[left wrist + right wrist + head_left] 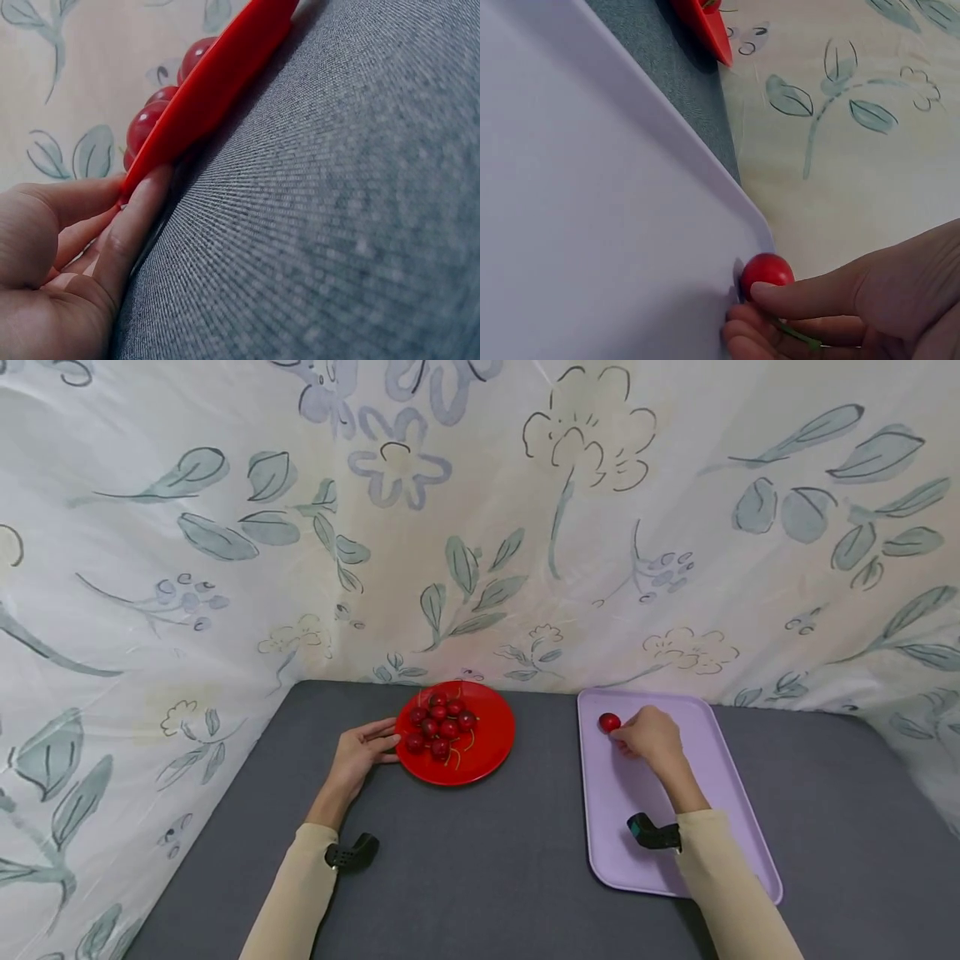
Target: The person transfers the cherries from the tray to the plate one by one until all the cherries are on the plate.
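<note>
My right hand [654, 740] pinches a red cherry [609, 722] between thumb and fingers, at the far left corner of the lilac tray [618, 852]. A green stem [801, 335] trails from the cherry along the fingers in the right wrist view. On the left, my other hand [356, 763] holds the near-left rim of a red plate [493, 739], thumb and fingers pinching its edge, as the left wrist view shows. Several stemmed cherries [440, 728] lie heaped on the plate's left half.
Both plate and tray stand on a dark grey table [480, 868], close to its back edge. Behind rises a pale curtain [480, 510] printed with flowers and leaves. Grey tabletop separates plate from tray.
</note>
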Demonstrator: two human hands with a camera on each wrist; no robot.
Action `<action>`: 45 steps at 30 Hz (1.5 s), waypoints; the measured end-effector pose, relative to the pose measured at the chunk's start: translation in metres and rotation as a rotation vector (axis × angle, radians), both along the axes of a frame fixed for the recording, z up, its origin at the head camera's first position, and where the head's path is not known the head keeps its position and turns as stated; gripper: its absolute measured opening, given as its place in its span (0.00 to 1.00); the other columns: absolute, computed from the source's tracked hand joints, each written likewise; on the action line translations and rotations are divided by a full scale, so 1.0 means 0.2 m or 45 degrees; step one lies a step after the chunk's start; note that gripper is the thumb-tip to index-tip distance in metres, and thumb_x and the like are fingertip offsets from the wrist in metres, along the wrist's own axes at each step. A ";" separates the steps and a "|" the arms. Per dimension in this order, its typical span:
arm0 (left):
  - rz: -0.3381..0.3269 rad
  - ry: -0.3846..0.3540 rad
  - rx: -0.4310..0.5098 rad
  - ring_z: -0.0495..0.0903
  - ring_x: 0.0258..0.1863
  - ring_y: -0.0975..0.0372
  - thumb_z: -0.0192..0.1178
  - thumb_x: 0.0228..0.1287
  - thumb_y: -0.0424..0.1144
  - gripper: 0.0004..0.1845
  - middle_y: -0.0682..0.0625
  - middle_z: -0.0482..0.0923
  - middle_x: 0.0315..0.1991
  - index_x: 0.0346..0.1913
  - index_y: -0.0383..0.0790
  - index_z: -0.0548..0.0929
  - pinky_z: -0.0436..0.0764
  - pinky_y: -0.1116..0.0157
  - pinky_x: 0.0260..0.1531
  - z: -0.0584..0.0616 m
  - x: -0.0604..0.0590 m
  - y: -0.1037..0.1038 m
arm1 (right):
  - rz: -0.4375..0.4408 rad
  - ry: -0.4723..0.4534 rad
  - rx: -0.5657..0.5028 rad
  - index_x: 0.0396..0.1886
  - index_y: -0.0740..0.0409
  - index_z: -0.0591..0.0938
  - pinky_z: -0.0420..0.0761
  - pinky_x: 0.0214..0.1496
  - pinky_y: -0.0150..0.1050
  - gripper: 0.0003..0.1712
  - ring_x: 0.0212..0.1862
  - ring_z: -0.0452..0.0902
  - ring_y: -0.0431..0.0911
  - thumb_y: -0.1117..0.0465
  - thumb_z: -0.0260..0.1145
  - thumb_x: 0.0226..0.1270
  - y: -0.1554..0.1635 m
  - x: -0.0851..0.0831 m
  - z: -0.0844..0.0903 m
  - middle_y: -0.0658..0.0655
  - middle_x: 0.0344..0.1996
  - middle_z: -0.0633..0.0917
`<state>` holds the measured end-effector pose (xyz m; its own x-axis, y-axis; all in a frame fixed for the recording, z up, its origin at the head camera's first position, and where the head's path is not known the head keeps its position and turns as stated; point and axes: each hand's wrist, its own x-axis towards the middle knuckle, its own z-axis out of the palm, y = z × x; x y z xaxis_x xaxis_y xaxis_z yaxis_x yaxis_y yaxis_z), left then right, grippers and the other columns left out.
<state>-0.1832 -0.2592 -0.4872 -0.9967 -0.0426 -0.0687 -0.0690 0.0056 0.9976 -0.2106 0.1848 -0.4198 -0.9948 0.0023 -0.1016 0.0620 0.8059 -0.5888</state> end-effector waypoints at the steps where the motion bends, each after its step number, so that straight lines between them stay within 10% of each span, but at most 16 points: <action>1: 0.005 0.001 -0.003 0.86 0.41 0.63 0.60 0.68 0.31 0.25 0.32 0.73 0.61 0.66 0.29 0.72 0.87 0.62 0.39 0.00 0.00 0.00 | 0.005 -0.020 -0.028 0.27 0.74 0.87 0.78 0.22 0.34 0.14 0.19 0.82 0.45 0.62 0.69 0.62 0.01 0.00 0.00 0.58 0.16 0.85; 22: -0.025 -0.048 0.009 0.85 0.41 0.64 0.58 0.69 0.29 0.25 0.31 0.70 0.64 0.67 0.27 0.69 0.86 0.61 0.41 0.07 0.02 0.01 | 0.282 -0.332 -0.584 0.46 0.76 0.84 0.83 0.34 0.29 0.18 0.30 0.80 0.36 0.63 0.67 0.67 0.02 -0.04 0.00 0.55 0.32 0.89; 45: -0.017 -0.025 0.004 0.85 0.42 0.64 0.60 0.69 0.31 0.25 0.32 0.72 0.62 0.67 0.28 0.71 0.86 0.62 0.40 0.02 0.00 0.00 | 0.365 -0.325 -0.878 0.49 0.77 0.82 0.84 0.47 0.45 0.15 0.33 0.87 0.45 0.69 0.65 0.67 -0.50 -0.05 -0.04 0.70 0.42 0.86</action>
<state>-0.1841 -0.2596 -0.4828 -0.9956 -0.0290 -0.0886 -0.0888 0.0038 0.9960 -0.2203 0.0856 -0.4278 -0.8929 -0.3973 -0.2119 0.1076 0.2687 -0.9572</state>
